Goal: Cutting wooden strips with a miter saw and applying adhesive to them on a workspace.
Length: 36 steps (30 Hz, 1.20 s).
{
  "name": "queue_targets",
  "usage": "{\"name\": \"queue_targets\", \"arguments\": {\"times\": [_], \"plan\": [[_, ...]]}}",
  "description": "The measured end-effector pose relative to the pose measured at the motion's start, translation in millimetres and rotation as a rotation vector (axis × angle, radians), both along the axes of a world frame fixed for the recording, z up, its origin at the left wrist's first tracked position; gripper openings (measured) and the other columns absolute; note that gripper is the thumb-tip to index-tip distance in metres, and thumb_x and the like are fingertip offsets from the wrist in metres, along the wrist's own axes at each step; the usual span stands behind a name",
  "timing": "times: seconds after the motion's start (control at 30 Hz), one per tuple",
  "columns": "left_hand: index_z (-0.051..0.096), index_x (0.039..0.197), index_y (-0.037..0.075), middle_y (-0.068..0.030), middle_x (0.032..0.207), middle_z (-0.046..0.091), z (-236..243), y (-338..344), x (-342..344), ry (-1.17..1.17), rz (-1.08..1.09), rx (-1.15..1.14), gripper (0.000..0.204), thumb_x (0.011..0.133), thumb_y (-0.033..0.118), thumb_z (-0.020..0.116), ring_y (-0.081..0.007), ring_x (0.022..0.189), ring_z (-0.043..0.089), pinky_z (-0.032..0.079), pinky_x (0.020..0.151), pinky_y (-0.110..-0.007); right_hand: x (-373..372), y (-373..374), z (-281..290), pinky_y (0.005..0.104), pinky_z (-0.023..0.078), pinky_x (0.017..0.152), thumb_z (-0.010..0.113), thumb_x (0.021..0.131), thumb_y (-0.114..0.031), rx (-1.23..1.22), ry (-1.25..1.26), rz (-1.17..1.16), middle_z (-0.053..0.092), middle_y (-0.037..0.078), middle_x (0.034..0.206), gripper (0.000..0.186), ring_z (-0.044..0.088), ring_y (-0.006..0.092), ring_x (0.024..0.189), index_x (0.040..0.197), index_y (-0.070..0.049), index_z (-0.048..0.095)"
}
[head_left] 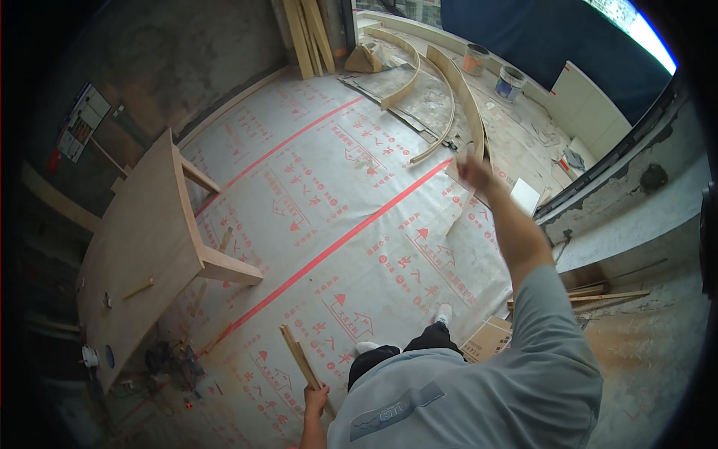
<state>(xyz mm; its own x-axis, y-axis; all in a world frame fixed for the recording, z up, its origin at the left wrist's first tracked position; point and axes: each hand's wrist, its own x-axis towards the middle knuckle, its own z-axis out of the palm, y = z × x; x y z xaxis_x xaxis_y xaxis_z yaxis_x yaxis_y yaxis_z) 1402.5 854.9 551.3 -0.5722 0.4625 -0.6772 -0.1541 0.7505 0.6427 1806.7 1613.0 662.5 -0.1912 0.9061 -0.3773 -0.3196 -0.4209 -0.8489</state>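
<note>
Low in the view, my left hand [317, 398] is closed round some narrow wooden strips [298, 355], which point up and away from me. My right arm stretches far ahead. At its end my right hand [474, 173] is smeared by motion, so its fingers cannot be made out. It appears over the near end of a long curved wooden strip [465, 91]; whether it touches or grips it, I cannot tell. Beside that lie another thin curved strip [449, 112] and a shorter curved board [407, 88].
A wooden worktable [138, 254] stands at the left, a pencil-like yellow stick [139, 287] on it. Printed protective sheeting [329, 217] covers the floor. Two buckets [510, 82] stand at the far right. Planks [308, 37] lean on the back wall. A cardboard box [486, 340] lies by my feet.
</note>
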Motion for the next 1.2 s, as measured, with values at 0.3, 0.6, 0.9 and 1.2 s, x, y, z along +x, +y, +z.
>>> {"name": "queue_targets", "arguments": {"times": [0.3, 0.6, 0.9, 1.2], "plan": [[0.066, 0.092, 0.001, -0.0092, 0.081, 0.069, 12.8, -31.6, -70.1, 0.117, 0.116, -0.044, 0.014, 0.081, 0.006, 0.072, -0.0216, 0.075, 0.067, 0.052, 0.071, -0.035, -284.6, -66.9, 89.6, 0.0285, 0.051, 0.082, 0.057, 0.099, -0.021, 0.38, -0.238, 0.333, 0.07, 0.007, 0.114, 0.035, 0.065, 0.0142, 0.099, 0.131, -0.007, 0.059], [0.071, 0.099, -0.003, -0.0138, 0.088, 0.074, 91.4, 49.3, -138.9, 0.129, -0.131, 0.032, 0.025, 0.081, 0.013, 0.076, -0.023, 0.083, 0.071, 0.054, 0.075, -0.037, -495.3, -484.0, -45.2, 0.0396, 0.05, 0.104, 0.081, 0.087, -0.024, 0.578, 0.125, 1.776, 0.064, 0.012, 0.133, 0.07, 0.06, 0.0229, 0.121, 0.146, -0.004, 0.049], [0.07, 0.113, -0.001, -0.0092, 0.098, 0.074, 173.5, -6.6, -234.7, -0.089, 0.19, 0.109, 0.045, 0.077, 0.022, 0.085, -0.0172, 0.09, 0.069, 0.054, 0.083, -0.035, -658.1, -528.8, 49.2, 0.0368, 0.053, 0.096, 0.067, 0.098, -0.019, 0.042, 0.313, 1.988, 0.072, 0.009, 0.113, 0.028, 0.066, 0.0199, 0.11, 0.12, -0.002, 0.067], [0.072, 0.115, 0.0, -0.0055, 0.095, 0.074, 99.0, -226.1, -203.2, -0.421, 0.527, 0.219, 0.048, 0.078, 0.026, 0.086, -0.013, 0.089, 0.065, 0.052, 0.084, -0.033, -859.3, -701.5, 37.0, 0.0399, 0.063, 0.076, 0.069, 0.096, -0.027, -0.084, -0.133, 2.031, 0.074, 0.01, 0.1, 0.029, 0.074, 0.0238, 0.093, 0.108, -0.001, 0.069]]}}
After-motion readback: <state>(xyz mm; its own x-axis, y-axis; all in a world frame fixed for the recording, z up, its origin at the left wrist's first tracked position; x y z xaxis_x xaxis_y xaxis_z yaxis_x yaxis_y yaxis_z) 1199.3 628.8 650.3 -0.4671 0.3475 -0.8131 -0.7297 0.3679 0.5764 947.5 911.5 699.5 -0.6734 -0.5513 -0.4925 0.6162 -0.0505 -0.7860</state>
